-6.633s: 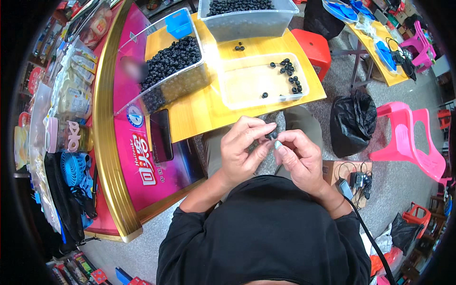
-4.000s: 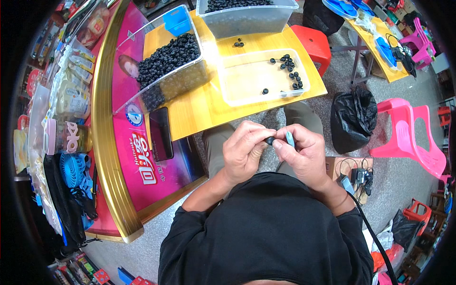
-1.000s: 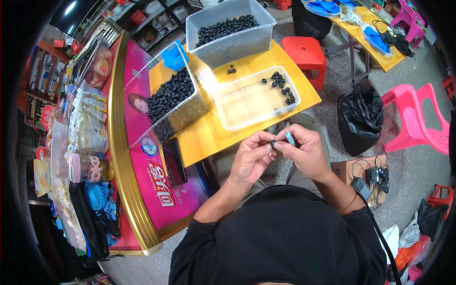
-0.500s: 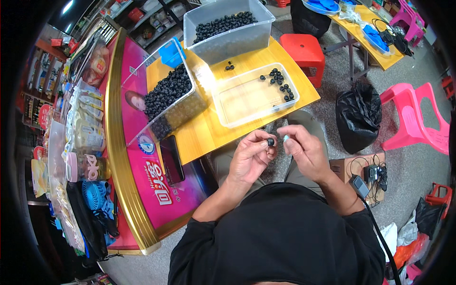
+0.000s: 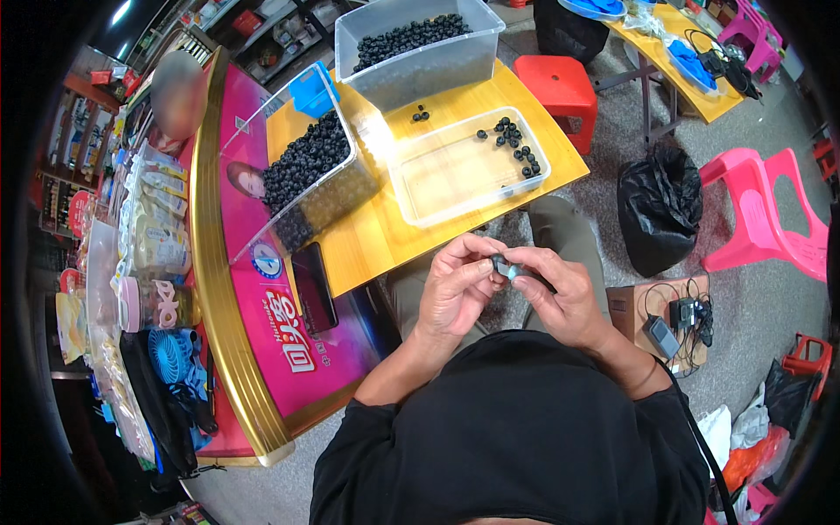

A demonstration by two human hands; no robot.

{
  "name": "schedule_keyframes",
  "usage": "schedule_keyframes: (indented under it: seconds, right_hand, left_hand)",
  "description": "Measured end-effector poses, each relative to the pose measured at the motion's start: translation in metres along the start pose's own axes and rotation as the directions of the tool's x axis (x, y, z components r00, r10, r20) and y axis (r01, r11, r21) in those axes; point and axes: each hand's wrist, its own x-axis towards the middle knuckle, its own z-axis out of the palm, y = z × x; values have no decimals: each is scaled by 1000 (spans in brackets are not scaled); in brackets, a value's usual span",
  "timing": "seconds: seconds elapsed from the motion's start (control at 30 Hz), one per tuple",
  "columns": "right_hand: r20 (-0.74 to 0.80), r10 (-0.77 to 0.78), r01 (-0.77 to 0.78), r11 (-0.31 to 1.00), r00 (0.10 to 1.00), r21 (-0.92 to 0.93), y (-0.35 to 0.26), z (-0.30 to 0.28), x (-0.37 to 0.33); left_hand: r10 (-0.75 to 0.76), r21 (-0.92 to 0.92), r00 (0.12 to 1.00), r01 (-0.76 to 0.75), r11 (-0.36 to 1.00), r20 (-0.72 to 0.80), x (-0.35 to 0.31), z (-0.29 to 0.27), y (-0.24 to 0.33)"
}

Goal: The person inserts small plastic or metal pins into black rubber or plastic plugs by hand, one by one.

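Observation:
Over my lap, just off the table's near edge, my two hands meet at the fingertips. My left hand [image 5: 457, 284] pinches a small round black part [image 5: 499, 260] between thumb and fingers. With thumb and forefinger my right hand [image 5: 562, 293] holds a tiny light-blue piece [image 5: 512, 272] against the black part's side. Fingers partly cover both, so I cannot tell whether they are joined. Beyond my hands, a shallow clear tray [image 5: 442, 175] holds several black parts grouped at its right end.
Black parts fill a clear bin [image 5: 348, 194] at the left and a larger one [image 5: 437, 80] behind. A few loose parts [image 5: 421, 115] lie on the yellow table [image 5: 385, 249]. A phone [image 5: 313, 284] lies by its left edge. Right stand a red stool [image 5: 556, 92] and black bag [image 5: 661, 214].
My right hand has moved left to my left hand, bringing the light-blue piece from a short gap away up to the black part. My left hand has barely moved.

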Motion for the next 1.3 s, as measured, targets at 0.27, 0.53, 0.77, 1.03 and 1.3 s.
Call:
schedule_keyframes:
  seconds: [0.27,0.53,0.77,1.03,1.3]
  right_hand:
    - [11,14,-14,1000,1000,16,-6,-2,-2]
    - [75,57,-62,995,996,73,-12,-5,-3]
    - [48,32,-35,997,998,64,-12,-3,-5]
    - [13,-16,15,999,1000,32,-11,-1,-4]
    - [98,314,-323,833,944,449,-11,-3,-3]
  left_hand:
    - [32,59,999,-34,998,33,-1,4,2]
    - [80,152,992,-94,984,95,-1,4,4]
    - [64,124,994,-75,989,90,-2,5,4]
    - [87,138,993,-98,985,86,-2,8,5]
    - [3,38,989,-9,999,147,-5,8,1]
